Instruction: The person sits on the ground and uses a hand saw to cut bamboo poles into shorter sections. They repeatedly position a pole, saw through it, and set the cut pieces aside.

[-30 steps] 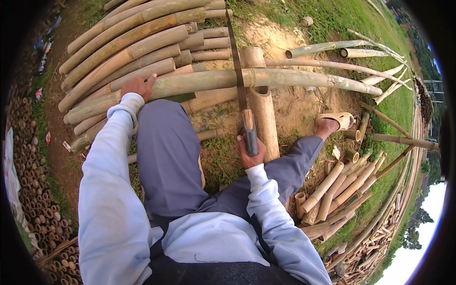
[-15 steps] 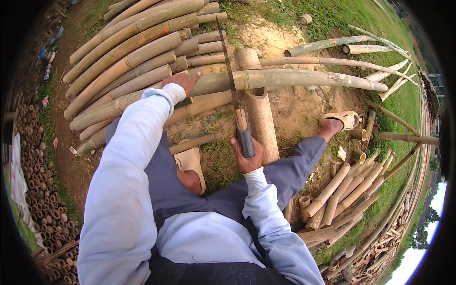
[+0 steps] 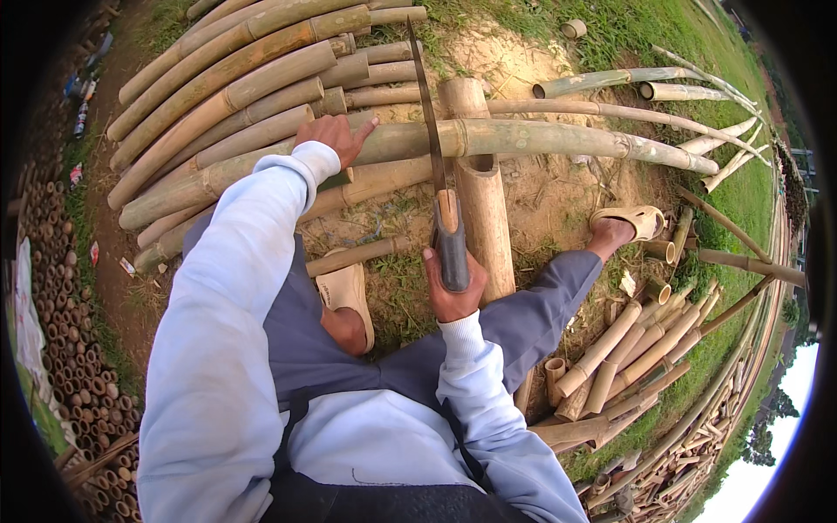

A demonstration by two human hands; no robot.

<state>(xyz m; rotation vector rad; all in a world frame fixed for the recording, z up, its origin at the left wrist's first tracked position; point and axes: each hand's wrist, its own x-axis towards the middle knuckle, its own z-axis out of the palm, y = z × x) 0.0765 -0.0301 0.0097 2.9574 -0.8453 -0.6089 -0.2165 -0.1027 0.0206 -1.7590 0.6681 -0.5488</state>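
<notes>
A long green-tan bamboo pole (image 3: 540, 138) lies crosswise in front of me, propped on a thicker bamboo piece (image 3: 486, 218) beneath it. My left hand (image 3: 336, 138) presses down around the pole, one finger stretched along it toward the blade. In my right hand (image 3: 457, 292) is a handsaw (image 3: 451, 248), gripped by its dark handle. Its long thin blade points away from me and crosses the pole just left of a node. Whether the teeth have cut into the bamboo cannot be made out.
Cut bamboo poles (image 3: 253, 83) are stacked at the far left. Short bamboo lengths (image 3: 602, 349) lie in a heap at right, below my sandalled right foot (image 3: 641, 223). Thinner poles (image 3: 602, 80) rest on the grass at far right. Many upright bamboo pieces (image 3: 70, 322) stand at left.
The whole view has shifted slightly, with the poles sitting a little higher in the picture. Both hands keep their hold, and the saw remains across the pole at nearly the same spot.
</notes>
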